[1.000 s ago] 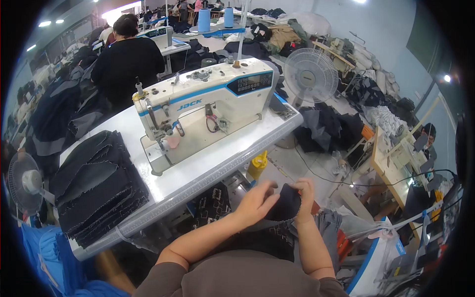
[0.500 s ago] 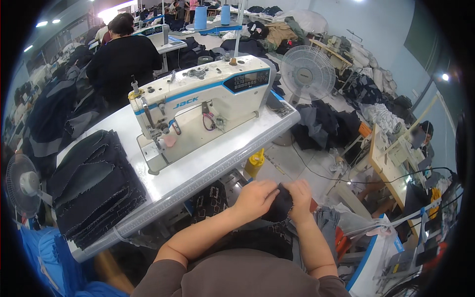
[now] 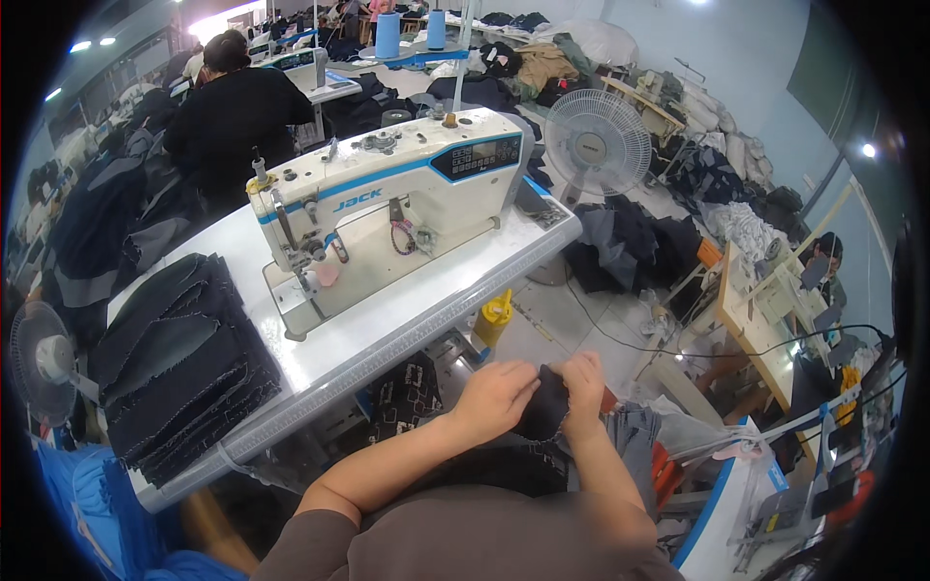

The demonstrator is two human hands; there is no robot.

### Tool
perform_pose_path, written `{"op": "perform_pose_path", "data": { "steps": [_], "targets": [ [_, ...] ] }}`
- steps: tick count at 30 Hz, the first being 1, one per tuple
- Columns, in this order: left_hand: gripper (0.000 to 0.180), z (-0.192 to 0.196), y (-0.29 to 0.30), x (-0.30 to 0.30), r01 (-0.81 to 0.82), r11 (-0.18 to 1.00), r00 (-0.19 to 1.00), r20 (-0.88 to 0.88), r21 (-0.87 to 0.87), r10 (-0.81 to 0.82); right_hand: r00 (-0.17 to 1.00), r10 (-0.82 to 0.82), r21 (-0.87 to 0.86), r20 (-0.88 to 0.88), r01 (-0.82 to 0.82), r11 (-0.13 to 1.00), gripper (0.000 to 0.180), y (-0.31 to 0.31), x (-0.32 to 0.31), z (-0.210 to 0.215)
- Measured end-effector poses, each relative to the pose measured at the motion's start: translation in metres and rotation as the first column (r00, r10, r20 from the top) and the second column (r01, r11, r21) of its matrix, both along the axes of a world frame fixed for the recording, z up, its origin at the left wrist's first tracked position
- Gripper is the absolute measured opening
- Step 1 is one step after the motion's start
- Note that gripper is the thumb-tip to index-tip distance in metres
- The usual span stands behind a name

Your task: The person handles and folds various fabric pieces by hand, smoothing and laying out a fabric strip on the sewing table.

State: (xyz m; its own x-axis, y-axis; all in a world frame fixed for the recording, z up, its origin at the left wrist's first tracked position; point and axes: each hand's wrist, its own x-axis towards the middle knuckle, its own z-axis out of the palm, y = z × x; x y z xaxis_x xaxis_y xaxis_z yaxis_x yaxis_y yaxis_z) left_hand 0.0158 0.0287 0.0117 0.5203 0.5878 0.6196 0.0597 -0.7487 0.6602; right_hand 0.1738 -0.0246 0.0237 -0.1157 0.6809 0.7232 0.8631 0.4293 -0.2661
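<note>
Above my lap, a small piece of dark denim fabric (image 3: pixel 544 405) hangs between my two hands. My left hand (image 3: pixel 499 395) pinches its upper left edge, fingers closed. On the other side my right hand (image 3: pixel 582 392) grips the upper right edge with thumb and fingers. Beyond them stands a white and blue sewing machine (image 3: pixel 387 194) on a white table (image 3: pixel 446 312); nothing of mine touches it. At the table's left end lies a stack of cut dark denim pieces (image 3: pixel 184 368) with frayed edges.
A yellow bottle (image 3: pixel 493 318) stands just past my hands, beside the table edge. Pedestal fans stand at the far right (image 3: pixel 598 143) and left (image 3: pixel 44 358). Dark cloth heaps (image 3: pixel 635 247) cover the floor. A person in black (image 3: pixel 232 121) sits ahead; another machine table (image 3: pixel 751 329) is at right.
The view has shifted slightly. Both hands stay on the fabric, and a little more of the piece shows between them.
</note>
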Motion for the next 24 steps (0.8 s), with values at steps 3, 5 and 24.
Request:
{"op": "perform_pose_path", "data": {
  "steps": [3, 5, 24],
  "targets": [
    [0.008, 0.0, 0.003, -0.006, 0.024, 0.999, 0.999, -0.034, 0.024, -0.023, 0.995, 0.043, 0.032, -0.085, -0.04, 0.999, 0.019, 0.002, 0.004, -0.003],
    [0.013, 0.005, 0.004, -0.011, 0.23, 0.948, 0.973, 0.03, -0.221, -0.229, 0.989, 0.09, 0.049, -0.116, -0.084, 0.995, 0.018, -0.002, 0.005, -0.001],
    [0.005, 0.023, 0.022, -0.015, 0.069, 0.98, 0.992, -0.12, 0.187, -0.047, 0.331, -0.116, -0.308, -0.936, -0.614, 0.727, 0.033, -0.015, 0.012, 0.006]
  ]
}}
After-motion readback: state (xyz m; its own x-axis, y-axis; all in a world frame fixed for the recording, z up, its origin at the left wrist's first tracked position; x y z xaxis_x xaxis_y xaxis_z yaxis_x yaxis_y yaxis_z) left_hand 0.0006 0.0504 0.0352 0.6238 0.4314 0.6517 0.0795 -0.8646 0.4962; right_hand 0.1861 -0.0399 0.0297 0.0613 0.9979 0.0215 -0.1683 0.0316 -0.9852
